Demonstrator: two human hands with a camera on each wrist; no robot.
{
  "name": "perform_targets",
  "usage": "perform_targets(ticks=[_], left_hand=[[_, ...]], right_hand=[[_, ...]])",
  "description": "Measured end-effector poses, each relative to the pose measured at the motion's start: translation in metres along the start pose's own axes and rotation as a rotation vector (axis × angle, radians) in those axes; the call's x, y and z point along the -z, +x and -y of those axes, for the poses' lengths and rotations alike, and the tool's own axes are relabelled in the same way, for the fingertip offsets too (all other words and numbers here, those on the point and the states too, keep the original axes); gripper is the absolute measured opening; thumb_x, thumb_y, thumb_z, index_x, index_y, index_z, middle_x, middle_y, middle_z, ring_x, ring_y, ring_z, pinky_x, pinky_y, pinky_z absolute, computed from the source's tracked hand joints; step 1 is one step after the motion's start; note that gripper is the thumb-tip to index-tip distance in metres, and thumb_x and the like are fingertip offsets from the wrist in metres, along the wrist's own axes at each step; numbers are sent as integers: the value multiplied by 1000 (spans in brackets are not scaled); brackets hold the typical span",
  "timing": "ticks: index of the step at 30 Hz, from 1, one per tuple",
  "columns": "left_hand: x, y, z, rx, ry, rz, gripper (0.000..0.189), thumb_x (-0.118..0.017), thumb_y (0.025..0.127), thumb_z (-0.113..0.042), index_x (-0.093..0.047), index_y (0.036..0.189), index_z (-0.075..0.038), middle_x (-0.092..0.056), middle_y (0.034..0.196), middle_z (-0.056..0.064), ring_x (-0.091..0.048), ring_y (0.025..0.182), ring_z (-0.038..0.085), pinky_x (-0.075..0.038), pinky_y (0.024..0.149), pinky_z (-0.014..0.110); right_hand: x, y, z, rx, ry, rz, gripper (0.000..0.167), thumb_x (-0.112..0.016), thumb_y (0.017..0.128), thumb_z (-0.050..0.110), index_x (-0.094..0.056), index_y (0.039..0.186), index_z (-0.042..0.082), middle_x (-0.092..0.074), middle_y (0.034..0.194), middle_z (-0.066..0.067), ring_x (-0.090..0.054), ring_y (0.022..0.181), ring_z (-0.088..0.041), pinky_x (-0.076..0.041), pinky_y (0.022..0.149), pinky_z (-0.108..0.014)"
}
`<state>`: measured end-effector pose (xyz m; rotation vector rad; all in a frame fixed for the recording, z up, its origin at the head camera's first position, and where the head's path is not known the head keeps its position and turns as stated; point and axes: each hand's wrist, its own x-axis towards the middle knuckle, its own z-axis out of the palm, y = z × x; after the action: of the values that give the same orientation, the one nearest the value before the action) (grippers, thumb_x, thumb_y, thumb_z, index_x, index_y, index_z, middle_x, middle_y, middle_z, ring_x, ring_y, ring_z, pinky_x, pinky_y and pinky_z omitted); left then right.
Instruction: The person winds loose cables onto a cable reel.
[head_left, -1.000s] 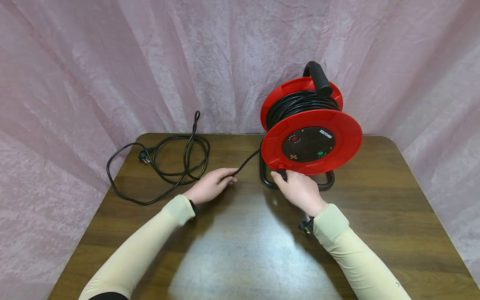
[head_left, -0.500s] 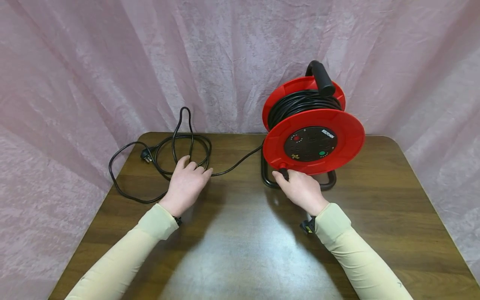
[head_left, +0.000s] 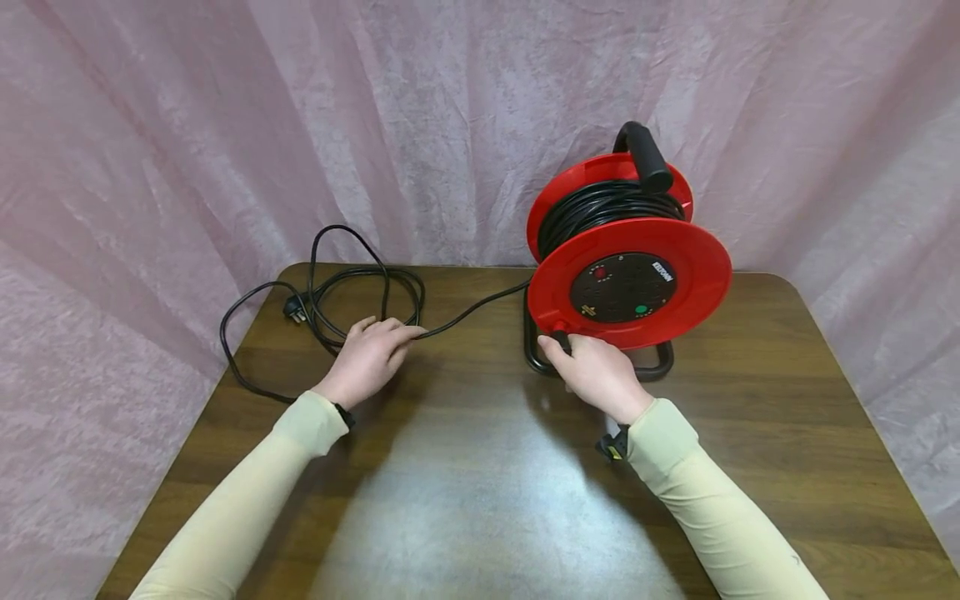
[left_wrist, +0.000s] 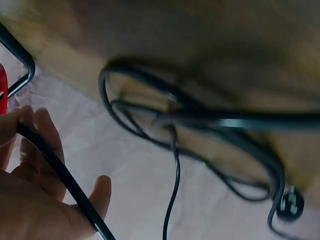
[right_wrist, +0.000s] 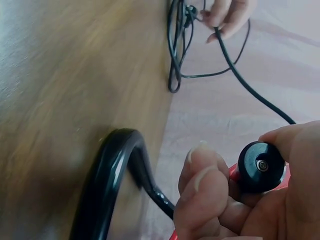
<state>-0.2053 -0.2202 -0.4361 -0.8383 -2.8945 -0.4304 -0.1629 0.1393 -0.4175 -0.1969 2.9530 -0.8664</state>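
A red cable reel (head_left: 701,271) with black cable wound between its flanges stands on the table at the right. My right hand (head_left: 600,379) grips the black crank knob (right_wrist: 252,172) at the lower rim of the front flange, with fingers curled round it. From the reel, a loose length of black cable (head_left: 480,307) runs left into my left hand (head_left: 366,360). That hand pinches the cable between thumb and fingers, and in the left wrist view the cable crosses the palm. Beyond the hand, slack loops lie at the table's left, ending in a black plug (head_left: 296,307).
The reel rests on a black tubular stand (head_left: 536,354) and has a black carrying handle (head_left: 647,162) on top. Behind the wooden table (head_left: 480,467) hangs a pink curtain (head_left: 435,125), close to the back edge.
My left hand has slid left along the cable, opened over the loops, then taken hold of it there. The raised loop leans further left. My right hand keeps its grip on the crank knob.
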Motion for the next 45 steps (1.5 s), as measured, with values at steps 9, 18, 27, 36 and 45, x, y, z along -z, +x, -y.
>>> perform_targets(ticks=[9, 18, 27, 36, 45], left_hand=[[-3, 5, -3, 58, -326, 47, 32, -59, 106, -14, -66, 137, -11, -70, 120, 4, -60, 115, 24, -30, 113, 56], [-11, 6, -8, 188, -439, 116, 33, -54, 109, -23, -63, 138, -11, -64, 131, 5, -59, 121, 22, -48, 100, 45], [-22, 9, -17, 253, -600, 163, 35, -46, 112, -23, -55, 144, -13, -69, 121, 5, -62, 119, 22, -47, 101, 47], [-24, -3, -41, 44, -97, 164, 41, -53, 106, -6, -55, 146, -5, -72, 117, 9, -68, 106, 29, -54, 89, 48], [-2, -19, -42, -19, 98, 127, 19, -73, 95, -9, -75, 113, -9, -76, 102, 3, -69, 88, 27, -55, 78, 44]], right_hand=[[4, 2, 11, 26, 9, 11, 56, -44, 105, 56, -60, 70, 15, -58, 51, 7, -58, 56, -19, -43, 50, -38], [6, 3, 18, 43, 16, -14, 55, -47, 103, 56, -61, 69, 16, -57, 48, 10, -58, 54, -17, -43, 48, -37], [10, 5, 24, 30, 28, 2, 56, -46, 103, 59, -63, 72, 16, -58, 48, 10, -60, 57, -16, -44, 50, -38], [11, 5, 26, 23, 28, 20, 60, -44, 103, 61, -66, 71, 15, -61, 51, 7, -60, 58, -17, -44, 51, -38], [15, 6, 29, 12, 17, 17, 60, -41, 103, 61, -63, 69, 17, -60, 51, 8, -60, 57, -17, -45, 52, -39]])
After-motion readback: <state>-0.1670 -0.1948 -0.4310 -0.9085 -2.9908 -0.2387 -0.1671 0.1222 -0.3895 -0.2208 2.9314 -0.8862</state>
